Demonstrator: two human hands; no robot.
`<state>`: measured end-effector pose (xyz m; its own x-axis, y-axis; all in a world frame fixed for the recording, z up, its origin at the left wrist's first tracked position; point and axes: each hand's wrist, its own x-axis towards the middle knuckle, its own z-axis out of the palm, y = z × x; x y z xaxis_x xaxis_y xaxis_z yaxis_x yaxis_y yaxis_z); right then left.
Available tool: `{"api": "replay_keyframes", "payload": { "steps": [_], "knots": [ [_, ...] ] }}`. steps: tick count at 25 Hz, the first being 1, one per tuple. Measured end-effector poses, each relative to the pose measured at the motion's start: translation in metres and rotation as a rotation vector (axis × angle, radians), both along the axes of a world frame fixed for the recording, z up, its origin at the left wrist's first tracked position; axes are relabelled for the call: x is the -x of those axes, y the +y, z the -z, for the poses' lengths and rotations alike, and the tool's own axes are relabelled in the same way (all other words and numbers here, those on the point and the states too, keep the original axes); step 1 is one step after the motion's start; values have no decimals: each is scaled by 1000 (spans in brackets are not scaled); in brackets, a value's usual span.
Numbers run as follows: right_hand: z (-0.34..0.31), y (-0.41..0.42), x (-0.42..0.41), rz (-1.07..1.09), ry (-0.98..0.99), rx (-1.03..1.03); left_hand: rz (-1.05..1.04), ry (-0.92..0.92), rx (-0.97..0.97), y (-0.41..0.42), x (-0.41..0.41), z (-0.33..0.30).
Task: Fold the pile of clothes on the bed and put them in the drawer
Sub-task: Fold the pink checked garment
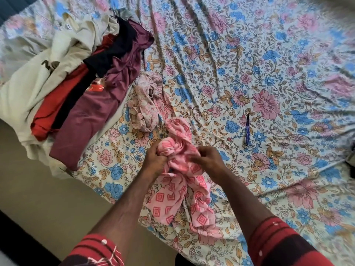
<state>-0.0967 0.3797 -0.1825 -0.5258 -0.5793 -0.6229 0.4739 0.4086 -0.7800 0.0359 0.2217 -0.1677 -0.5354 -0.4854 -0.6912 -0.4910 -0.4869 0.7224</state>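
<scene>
Both hands grasp a bunched pink cotton garment with a red square print [182,181], which lies on the bed near its front edge. The left hand [154,160] clutches a gathered wad of the cloth; the right hand [206,158] pinches a fold just beside it.

Recommended handling, as a judgement: find a hem or seam, shake the garment open, lay it flat on the bed and smooth it before the first fold. It is thin and will likely crease if folded while twisted.

The bed is covered by a wrinkled cream sheet printed with pink and blue flowers [269,73]. An unfolded pile of cream, red, black and maroon clothes [76,83] lies at the left, with a crumpled pale floral garment [144,104] between pile and hands. A blue pen [247,129] rests well apart to the right. Beige floor [48,189] shows beside the bed. No drawer is in view.
</scene>
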Motion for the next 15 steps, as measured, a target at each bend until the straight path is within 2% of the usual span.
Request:
{"api": "replay_keyframes", "payload": {
  "steps": [1,2,4,5,7,9,10,12,15],
  "knots": [
    [0,9,5,94,60,-18,-48,-36,43,-5,-4,2],
    [2,19,12,211,157,-123,-59,-63,102,-9,-8,4],
    [14,44,23,297,338,-493,-10,-118,180,-13,-18,8],
    [19,53,25,206,332,-651,4,-146,190,-13,-21,10],
    [22,58,20,-120,260,-807,35,-163,188,-7,-24,9],
    [22,50,11,-329,449,-893,110,-95,140,1,-26,5],
    [19,41,7,-339,591,-894,176,-53,109,3,-26,4],
    [11,19,4,-248,820,-755,331,-5,57,5,-30,7],
    [4,-14,1,-181,876,-510,466,-58,43,4,-38,12]
  ]
}}
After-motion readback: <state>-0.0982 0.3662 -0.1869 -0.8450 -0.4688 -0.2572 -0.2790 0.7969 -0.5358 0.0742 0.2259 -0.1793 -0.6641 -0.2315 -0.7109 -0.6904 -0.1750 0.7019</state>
